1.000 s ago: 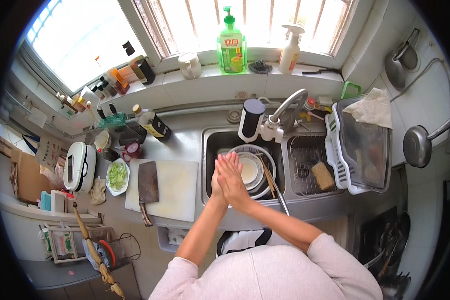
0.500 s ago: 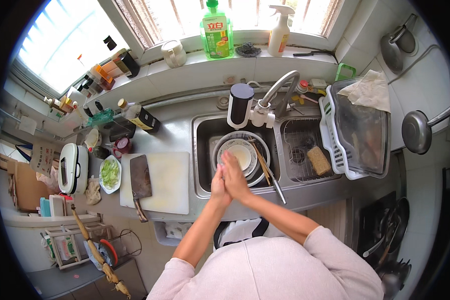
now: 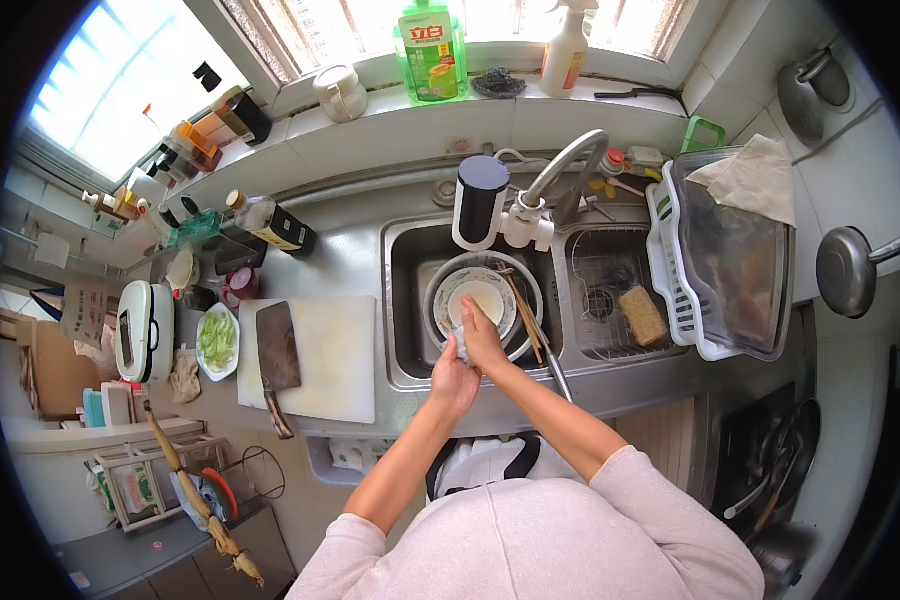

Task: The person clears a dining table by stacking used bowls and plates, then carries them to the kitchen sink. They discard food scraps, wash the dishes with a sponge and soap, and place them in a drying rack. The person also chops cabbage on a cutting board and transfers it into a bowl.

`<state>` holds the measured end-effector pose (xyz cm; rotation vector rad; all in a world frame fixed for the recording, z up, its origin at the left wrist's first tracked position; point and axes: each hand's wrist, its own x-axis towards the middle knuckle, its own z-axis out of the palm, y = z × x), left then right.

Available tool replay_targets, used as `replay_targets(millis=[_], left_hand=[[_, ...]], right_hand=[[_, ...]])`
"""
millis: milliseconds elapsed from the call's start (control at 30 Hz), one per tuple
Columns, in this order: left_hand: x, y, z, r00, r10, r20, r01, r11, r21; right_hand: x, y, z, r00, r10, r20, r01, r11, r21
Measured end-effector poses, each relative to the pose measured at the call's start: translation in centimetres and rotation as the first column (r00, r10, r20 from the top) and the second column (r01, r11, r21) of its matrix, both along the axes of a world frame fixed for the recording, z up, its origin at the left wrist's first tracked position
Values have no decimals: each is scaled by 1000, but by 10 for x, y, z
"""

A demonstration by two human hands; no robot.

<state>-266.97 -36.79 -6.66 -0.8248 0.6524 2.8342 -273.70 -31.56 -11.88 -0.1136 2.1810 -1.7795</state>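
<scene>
Both my hands are over the left sink basin (image 3: 403, 270), in front of the faucet, with their heels close together. My left hand (image 3: 454, 378) is palm up with its thumb raised. My right hand (image 3: 484, 338) lies slanted beside and over it, its fingers stretched toward the bowls. A pale speckled patch shows between the hands; I cannot tell whether it is bowl rim or suds. Beneath them a white bowl (image 3: 473, 296) sits within a patterned bowl (image 3: 444, 287), inside a metal basin (image 3: 432, 300). Several chopsticks (image 3: 526, 318) lean there, with a metal handle (image 3: 558, 372) alongside.
Left of the sink are a white cutting board (image 3: 342, 360), a cleaver (image 3: 279, 350) and a dish of chopped greens (image 3: 218, 343). The curved faucet (image 3: 570, 158) rises behind. At right, a brown sponge (image 3: 643, 316) lies in the second basin, beside a white dish rack (image 3: 678, 290).
My hands have drawn slightly apart; the left has turned more palm up, and the right has shifted lower and right. The pale patch now shows between them. The view has tilted slightly.
</scene>
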Motion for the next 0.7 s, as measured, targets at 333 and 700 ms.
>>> replay_targets(millis=[333, 700], left_hand=[[-7, -7, -24, 996, -2, 89, 2, 1000, 1], [-19, -3, -42, 983, -55, 174, 91, 975, -204]], right_hand=[[5, -6, -15, 994, 12, -113, -2, 996, 91], [-16, 3, -47, 978, 7, 211, -16, 999, 39]])
